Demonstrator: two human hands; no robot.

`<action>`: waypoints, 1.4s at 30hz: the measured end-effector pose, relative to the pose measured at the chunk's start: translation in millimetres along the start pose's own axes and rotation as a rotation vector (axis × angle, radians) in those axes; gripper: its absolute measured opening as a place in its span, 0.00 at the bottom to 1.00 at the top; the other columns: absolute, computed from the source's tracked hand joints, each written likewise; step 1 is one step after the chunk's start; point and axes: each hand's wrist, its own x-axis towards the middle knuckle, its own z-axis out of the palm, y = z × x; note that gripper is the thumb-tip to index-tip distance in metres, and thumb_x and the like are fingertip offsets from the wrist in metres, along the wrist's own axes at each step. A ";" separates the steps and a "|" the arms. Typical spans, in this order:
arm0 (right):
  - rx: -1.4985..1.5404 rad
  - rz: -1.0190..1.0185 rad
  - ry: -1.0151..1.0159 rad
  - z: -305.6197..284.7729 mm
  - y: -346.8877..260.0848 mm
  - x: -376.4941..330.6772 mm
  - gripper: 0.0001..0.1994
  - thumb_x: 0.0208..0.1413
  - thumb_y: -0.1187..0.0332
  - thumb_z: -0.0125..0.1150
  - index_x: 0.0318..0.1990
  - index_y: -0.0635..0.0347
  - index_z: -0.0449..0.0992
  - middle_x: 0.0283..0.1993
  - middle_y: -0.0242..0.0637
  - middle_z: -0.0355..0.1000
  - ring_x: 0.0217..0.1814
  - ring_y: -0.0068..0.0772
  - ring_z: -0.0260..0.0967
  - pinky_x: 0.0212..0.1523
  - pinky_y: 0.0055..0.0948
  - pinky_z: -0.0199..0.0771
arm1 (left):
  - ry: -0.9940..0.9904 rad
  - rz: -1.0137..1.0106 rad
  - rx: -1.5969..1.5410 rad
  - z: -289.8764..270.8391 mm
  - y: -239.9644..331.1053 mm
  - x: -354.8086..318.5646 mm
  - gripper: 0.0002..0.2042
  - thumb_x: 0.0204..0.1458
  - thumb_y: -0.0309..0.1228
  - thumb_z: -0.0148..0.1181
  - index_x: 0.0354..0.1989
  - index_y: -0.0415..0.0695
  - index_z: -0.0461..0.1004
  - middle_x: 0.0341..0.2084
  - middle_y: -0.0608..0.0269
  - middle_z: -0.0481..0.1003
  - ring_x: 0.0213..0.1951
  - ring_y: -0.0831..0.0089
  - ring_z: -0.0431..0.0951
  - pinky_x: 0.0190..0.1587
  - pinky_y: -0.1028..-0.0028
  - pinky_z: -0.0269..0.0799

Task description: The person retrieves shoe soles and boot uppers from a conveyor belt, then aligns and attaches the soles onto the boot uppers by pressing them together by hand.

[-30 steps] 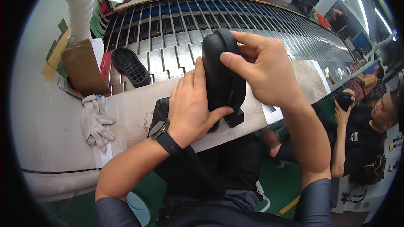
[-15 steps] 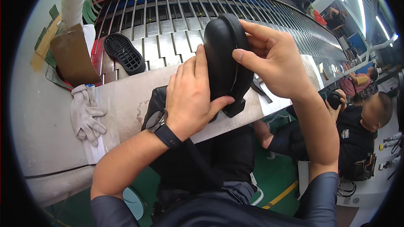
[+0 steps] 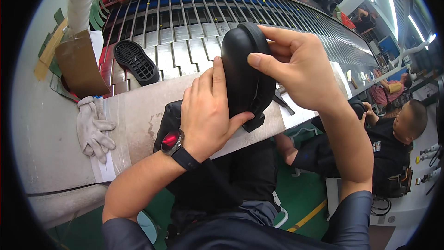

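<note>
A black shoe (image 3: 237,78) is held over the near edge of the bench, its rounded toe away from me. Along its right side runs a thick black sole (image 3: 262,60), with a narrow dark gap between sole and upper lower down. My left hand (image 3: 206,106) lies along the left side of the upper, thumb bent round toward the heel end. With my right hand (image 3: 296,65) I grip the sole edge near the toe, thumb pressed on the upper and fingers behind the sole. Black material, partly hidden by my left wrist, hangs beside the shoe.
A loose black sole (image 3: 136,62) lies on the metal slat conveyor (image 3: 189,41) ahead. Grey gloves (image 3: 95,129) rest on the bench (image 3: 134,111) at left, near a brown board (image 3: 81,65). A dark tool (image 3: 283,104) lies right of the shoe. A co-worker (image 3: 393,134) sits at right.
The shoe has tipped slightly and moved a little down, with both hands still on it. The gap beside the sole shows more clearly. At right, the co-worker's head and hands have moved.
</note>
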 end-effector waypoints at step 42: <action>-0.882 -0.174 0.084 47.4 -23.8 8.5 0.17 0.53 0.69 0.69 0.42 0.79 0.78 0.25 0.55 0.76 0.29 0.41 0.81 0.34 0.39 0.78 | -0.215 -0.069 0.136 -7.4 -12.0 6.4 0.65 0.43 0.49 0.83 0.76 0.17 0.45 0.59 0.35 0.71 0.60 0.45 0.73 0.62 0.55 0.72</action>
